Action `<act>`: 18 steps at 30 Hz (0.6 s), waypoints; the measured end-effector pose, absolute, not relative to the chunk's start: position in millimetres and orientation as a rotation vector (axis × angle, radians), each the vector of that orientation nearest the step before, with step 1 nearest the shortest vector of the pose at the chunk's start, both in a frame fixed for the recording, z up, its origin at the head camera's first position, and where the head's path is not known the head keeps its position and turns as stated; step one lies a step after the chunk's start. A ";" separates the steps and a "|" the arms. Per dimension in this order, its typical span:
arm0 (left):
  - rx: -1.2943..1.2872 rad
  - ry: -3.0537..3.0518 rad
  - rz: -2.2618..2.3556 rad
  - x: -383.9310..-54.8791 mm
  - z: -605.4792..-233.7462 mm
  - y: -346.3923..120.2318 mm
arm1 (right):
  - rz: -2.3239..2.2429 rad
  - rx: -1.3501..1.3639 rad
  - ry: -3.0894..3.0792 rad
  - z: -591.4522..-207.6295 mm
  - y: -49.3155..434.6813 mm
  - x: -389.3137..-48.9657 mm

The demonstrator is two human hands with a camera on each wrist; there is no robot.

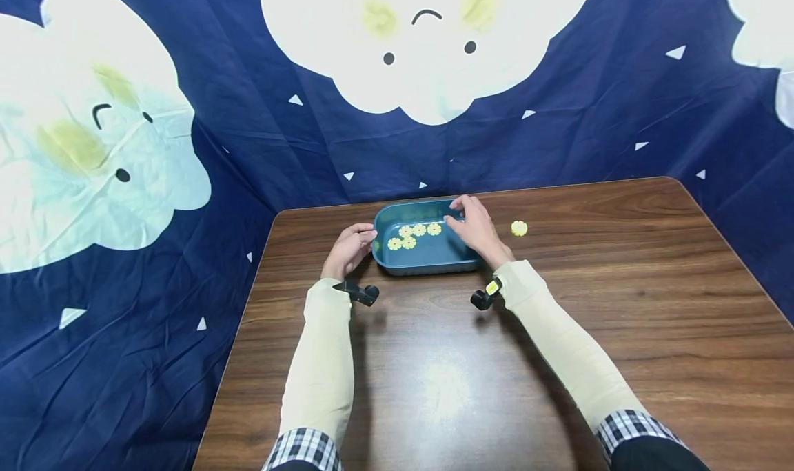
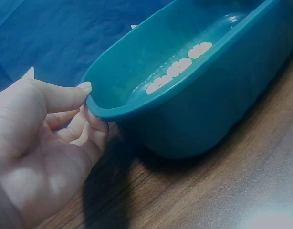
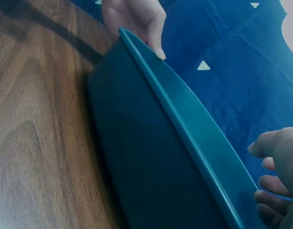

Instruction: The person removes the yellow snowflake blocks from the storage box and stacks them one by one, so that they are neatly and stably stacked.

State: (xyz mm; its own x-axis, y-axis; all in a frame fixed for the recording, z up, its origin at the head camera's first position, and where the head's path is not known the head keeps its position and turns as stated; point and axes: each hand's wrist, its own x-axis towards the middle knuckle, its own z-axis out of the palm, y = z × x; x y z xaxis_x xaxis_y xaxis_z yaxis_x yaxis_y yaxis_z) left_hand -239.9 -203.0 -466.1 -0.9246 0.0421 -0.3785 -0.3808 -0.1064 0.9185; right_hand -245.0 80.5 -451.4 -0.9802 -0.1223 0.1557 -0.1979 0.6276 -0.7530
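Observation:
A teal plastic basin (image 1: 437, 254) stands near the table's far edge. Several flower-shaped yellow-and-white pieces (image 1: 419, 229) lie on its floor, mostly towards the left side. My left hand (image 1: 349, 252) pinches the rim at the basin's left end; in the left wrist view its thumb (image 2: 75, 95) lies on the rim with fingers curled below. Over the basin's right end hovers my right hand (image 1: 476, 231), thumb and index finger apart, nothing visible between them. In the right wrist view its loosely bent fingers (image 3: 273, 183) are beside the rim; any contact is hard to tell.
One more yellow flower piece (image 1: 519, 228) lies on the brown wooden table (image 1: 620, 271), right of the basin. A dark blue cloth (image 1: 397, 150) with white clouds hangs behind the table and at its left.

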 end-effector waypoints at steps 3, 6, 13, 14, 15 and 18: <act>-0.378 1.883 2.107 -239.8 -465.4 -202.6 | 1.277 0.278 -2.793 -452.0 75.5 -245.5; -0.382 1.896 2.096 -239.0 -464.5 -202.1 | 1.274 0.269 -2.843 -453.5 71.2 -246.5; -0.390 1.902 2.084 -238.0 -463.1 -201.8 | 1.233 0.266 -2.945 -463.0 65.4 -251.9; -0.392 1.901 2.084 -238.2 -463.1 -201.9 | 1.225 0.268 -2.957 -464.0 65.2 -252.9; -0.391 1.900 2.082 -238.4 -463.1 -202.0 | 1.215 0.272 -2.968 -464.8 65.0 -253.7; -0.397 1.905 2.073 -238.8 -463.6 -201.8 | 1.187 0.292 -3.010 -467.5 64.9 -256.5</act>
State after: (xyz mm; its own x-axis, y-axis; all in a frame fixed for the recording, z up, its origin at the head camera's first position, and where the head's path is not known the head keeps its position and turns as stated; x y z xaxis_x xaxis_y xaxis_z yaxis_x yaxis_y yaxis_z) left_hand -238.8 -201.8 -463.6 -0.9176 0.0311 -0.3962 -0.3974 -0.0779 0.9143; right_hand -256.5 64.9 -467.5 -0.9781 -0.2053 -0.0339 -0.1269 0.7178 -0.6846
